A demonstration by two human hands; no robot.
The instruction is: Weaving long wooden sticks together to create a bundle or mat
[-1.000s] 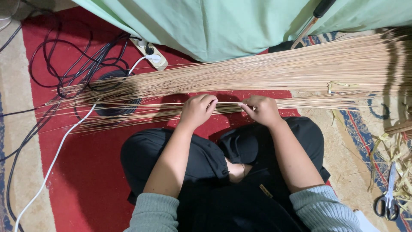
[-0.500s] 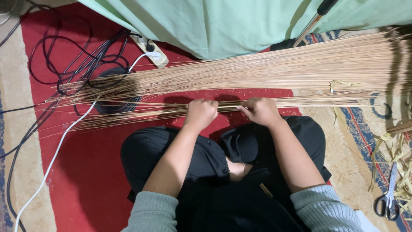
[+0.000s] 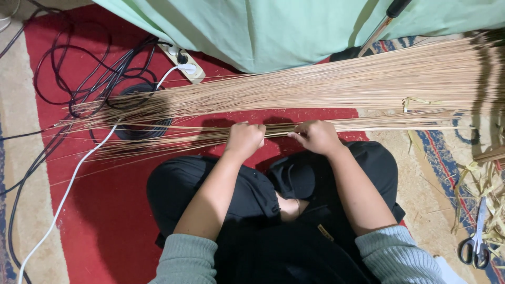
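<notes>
At the left edge of the red carpet black cables loop beside a white cord that runs up to a power strip near the green cloth. Long thin sticks lie across the carpet from left to right. The left hand has its grip clamped on a small bundle of sticks in front of the knees; just beside it the right hand pinches the same bundle. Scissors lie near the carpet's lower right corner

left hand, right hand, gripping thin sticks, red carpet
</notes>
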